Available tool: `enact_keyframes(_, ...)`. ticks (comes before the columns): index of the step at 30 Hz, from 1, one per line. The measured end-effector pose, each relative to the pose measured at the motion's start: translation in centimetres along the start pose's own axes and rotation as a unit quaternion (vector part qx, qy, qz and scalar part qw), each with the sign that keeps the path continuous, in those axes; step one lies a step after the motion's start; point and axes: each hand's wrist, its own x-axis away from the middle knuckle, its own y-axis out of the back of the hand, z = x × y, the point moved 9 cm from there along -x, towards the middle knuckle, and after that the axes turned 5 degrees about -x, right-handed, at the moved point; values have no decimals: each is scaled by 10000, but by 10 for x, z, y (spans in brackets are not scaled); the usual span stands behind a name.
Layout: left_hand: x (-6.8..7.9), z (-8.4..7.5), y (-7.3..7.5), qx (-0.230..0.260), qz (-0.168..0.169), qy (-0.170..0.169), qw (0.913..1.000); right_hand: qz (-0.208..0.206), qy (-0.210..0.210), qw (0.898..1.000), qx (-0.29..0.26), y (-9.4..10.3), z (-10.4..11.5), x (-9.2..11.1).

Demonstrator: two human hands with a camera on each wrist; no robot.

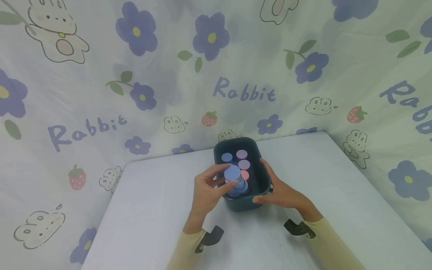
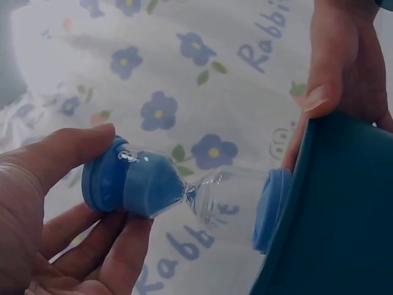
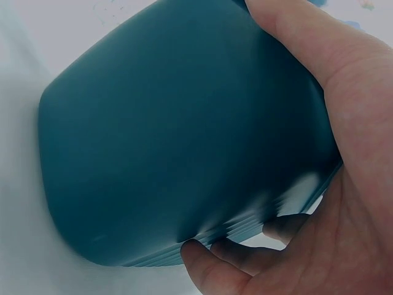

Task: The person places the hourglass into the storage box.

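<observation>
My left hand [image 1: 206, 193] pinches a blue-capped hourglass [image 2: 153, 184] by one end, thumb on one side and fingers on the other. Blue sand fills the half nearest the hand; the far half looks clear. In the left wrist view its far cap is at the rim of a dark teal bin [image 1: 241, 204], partly overlapped by the wall. From the head it hangs over the bin's near left part. My right hand [image 1: 283, 193] grips the bin's near right corner, thumb across the front wall and fingers along the ridged side [image 3: 227, 236].
More round-capped hourglasses stand in the bin: a blue one [image 1: 227, 157] at the back left, purple ones [image 1: 241, 154] beside it and a pink one [image 1: 245, 175] nearer. The bin sits on a white table [image 1: 162, 210]; a patterned curtain [image 1: 175, 75] hangs behind.
</observation>
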Motion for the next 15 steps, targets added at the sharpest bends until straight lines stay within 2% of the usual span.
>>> enact_keyframes(8,-3,14,-19,184,277,246,9991,47,50,9999,-122,-1,-2,-1)
enact_keyframes(12,-4,20,-27,120,478,386,9980,60,81,9999,-127,-1,-2,-1)
enact_keyframes(15,-5,25,-31,22,598,615,9963,58,133,9998,-167,1,0,-1)
